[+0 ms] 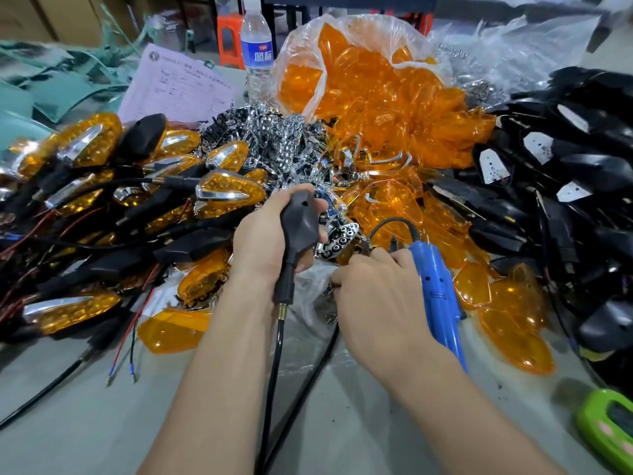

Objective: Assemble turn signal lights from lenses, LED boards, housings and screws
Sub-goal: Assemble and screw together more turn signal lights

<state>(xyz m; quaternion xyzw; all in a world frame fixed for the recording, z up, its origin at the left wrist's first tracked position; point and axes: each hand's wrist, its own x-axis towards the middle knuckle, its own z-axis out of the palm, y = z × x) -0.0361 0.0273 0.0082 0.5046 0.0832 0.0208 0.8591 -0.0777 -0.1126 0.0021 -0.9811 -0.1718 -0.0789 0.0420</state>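
Note:
My left hand (263, 241) grips a black turn signal housing (299, 224) with its back toward me, its stem and black cable (274, 354) hanging down. My right hand (373, 296) rests on the table beside a blue electric screwdriver (436, 286), fingertips pinched at a clear bag of small screws (318, 286); whether a screw is held is hidden. Just beyond lies a chrome reflector with LED holes (340, 238). Loose amber lenses (387, 108) spill from a clear bag.
Finished amber signals with wires (102, 186) are heaped at the left. Empty black housings (565, 166) pile at the right. Chrome reflectors (274, 138) lie in the middle. A water bottle (257, 49), a paper form (178, 87) and a green object (609, 426) are around.

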